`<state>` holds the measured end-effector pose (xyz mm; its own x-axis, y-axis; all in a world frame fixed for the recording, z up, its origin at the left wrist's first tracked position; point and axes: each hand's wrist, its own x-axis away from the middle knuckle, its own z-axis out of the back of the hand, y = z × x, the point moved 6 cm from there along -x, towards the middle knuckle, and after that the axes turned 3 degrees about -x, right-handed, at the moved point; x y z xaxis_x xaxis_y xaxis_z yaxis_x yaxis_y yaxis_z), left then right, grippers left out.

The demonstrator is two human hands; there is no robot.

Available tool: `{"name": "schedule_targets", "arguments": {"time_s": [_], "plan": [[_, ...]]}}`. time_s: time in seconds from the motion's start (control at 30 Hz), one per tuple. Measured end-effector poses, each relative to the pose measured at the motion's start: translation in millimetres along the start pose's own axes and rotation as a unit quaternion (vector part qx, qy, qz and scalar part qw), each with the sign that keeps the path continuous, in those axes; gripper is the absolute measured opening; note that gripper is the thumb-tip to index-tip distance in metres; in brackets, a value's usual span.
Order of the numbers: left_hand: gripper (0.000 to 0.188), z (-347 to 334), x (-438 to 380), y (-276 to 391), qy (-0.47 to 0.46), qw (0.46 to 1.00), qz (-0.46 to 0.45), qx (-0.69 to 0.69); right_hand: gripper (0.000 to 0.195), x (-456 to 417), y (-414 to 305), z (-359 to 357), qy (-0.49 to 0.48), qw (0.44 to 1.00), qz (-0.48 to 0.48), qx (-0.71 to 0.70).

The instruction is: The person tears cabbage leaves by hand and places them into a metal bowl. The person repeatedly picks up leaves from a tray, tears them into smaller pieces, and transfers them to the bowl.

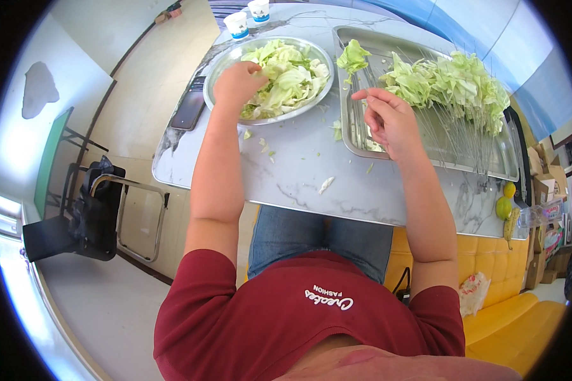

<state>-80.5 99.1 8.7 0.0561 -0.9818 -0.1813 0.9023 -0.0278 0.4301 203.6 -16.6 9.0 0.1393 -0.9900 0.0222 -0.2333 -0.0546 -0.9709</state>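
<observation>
My left hand (238,85) reaches into the left side of a round metal bowl (211,97) of torn pale green cabbage leaves (291,78). Its fingertips are at the leaves, partly hidden, so a grasp cannot be made out. Over the near left corner of a rectangular metal tray (362,153), my right hand (392,121) is curled, thumb against index finger, apparently around a thin skewer. Just beyond the fingertips is a cabbage piece (353,58), seemingly on that skewer. Several thin skewers (476,143) threaded with cabbage leaves (462,85) lie across the tray's right side.
A phone (189,110) lies left of the bowl, with paper cups (237,25) (259,10) behind it. Cabbage scraps (326,184) dot the marble-patterned table (286,176). Yellow-green fruits (504,208) and a spotted banana (510,226) rest at the right edge. A chair (100,209) stands left.
</observation>
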Motion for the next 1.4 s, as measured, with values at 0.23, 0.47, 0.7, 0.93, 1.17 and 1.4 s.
{"name": "schedule_targets", "arguments": {"time_s": [0.23, 0.47, 0.7, 0.93, 1.17, 1.4], "plan": [[0.039, 28.6, -3.7, -23.6, 0.141, 0.988, 0.062, 0.003, 0.024, -0.7, 1.4, 3.5, -0.001, 1.000, 0.000, -0.001], [0.029, -5.9, -8.3, 19.3, 0.151, 0.964, -0.220, 0.004, 0.022, -0.7, 2.8, -1.3, -0.016, 1.000, -0.008, 0.012], [0.025, -18.6, -12.6, 35.4, 0.091, 0.982, -0.148, -0.075, 0.023, 2.1, 0.7, -8.5, -0.013, 0.999, -0.010, 0.030], [0.035, 10.7, -1.8, 18.9, 0.071, 0.932, -0.040, 0.354, 0.022, 9.9, -2.6, -8.6, -0.007, 0.995, 0.017, 0.102], [0.029, 19.6, 18.4, 45.0, 0.075, 0.840, -0.083, 0.531, 0.022, 13.0, 1.0, -14.6, -0.001, 0.960, 0.116, 0.255], [0.025, 22.4, 25.5, 52.4, 0.086, 0.811, -0.102, 0.570, 0.021, 13.2, 2.7, -15.4, 0.007, 0.957, 0.093, 0.276]]}}
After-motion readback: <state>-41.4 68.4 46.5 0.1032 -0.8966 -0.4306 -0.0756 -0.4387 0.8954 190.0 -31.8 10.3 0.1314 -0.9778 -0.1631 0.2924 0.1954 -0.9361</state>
